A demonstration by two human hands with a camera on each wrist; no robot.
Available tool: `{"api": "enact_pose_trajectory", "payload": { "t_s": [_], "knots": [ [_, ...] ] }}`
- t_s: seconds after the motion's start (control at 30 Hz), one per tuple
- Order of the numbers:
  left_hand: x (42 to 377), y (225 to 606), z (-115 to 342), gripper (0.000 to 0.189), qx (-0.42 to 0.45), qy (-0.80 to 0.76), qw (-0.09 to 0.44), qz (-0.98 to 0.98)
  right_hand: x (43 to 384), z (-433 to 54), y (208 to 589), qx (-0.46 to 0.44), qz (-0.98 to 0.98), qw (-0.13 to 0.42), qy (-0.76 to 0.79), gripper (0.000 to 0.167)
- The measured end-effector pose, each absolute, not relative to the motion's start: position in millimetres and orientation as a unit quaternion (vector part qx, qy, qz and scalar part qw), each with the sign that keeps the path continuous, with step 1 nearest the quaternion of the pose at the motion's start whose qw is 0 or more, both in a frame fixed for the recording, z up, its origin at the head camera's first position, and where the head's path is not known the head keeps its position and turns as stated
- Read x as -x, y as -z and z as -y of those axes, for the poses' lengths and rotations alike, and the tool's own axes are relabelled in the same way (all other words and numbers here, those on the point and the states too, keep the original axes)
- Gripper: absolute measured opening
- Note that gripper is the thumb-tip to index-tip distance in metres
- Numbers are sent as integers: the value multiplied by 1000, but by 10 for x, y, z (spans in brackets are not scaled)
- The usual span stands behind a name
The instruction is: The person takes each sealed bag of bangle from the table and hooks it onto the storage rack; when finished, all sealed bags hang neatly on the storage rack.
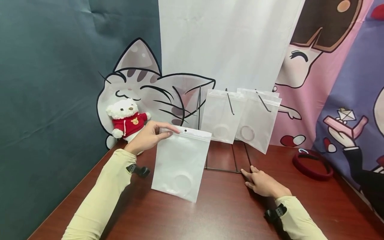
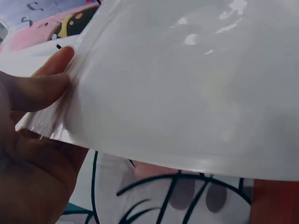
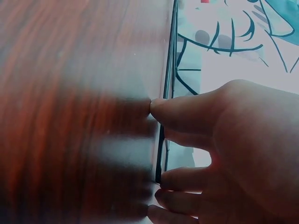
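A white zip bag [image 1: 180, 163] hangs from my left hand [image 1: 148, 135], which pinches its top left corner beside the punched hole. A faint ring shape shows through the bag's lower part. In the left wrist view the bag [image 2: 187, 102] fills most of the picture, its zip edge between thumb and fingers. My right hand [image 1: 264, 182] rests its fingertips at the front right corner of a black wire display rack [image 1: 225, 171]. Up close, the thumb and fingers [image 3: 182, 178] touch the dark rod at table level. Similar bags [image 1: 223, 116] hang from the rack's two right prongs.
A white teddy bear [image 1: 130, 120] in a red top sits at the back left, behind my left hand. To the right lies a dark red headband [image 1: 313, 165]. Printed cartoon curtains [image 1: 228, 43] back the brown wooden table [image 1: 222, 213].
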State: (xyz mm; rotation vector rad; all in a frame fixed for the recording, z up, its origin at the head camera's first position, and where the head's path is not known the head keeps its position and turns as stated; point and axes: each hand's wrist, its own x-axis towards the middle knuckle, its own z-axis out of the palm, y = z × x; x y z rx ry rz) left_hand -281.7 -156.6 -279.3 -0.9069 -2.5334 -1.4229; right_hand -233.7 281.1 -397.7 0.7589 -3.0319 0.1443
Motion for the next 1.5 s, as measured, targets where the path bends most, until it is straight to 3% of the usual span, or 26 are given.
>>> {"api": "enact_pose_trajectory", "payload": {
  "t_s": [0.47,1.5],
  "knots": [
    [2906,2513,1294,24,317,494,162,793,2337,-2818,4003,-235,971,10,-48,52],
    [3031,2471,1099,25,314,515,185,776,2328,-2810,4014,-233,971,11,-52,53]
  ]
}}
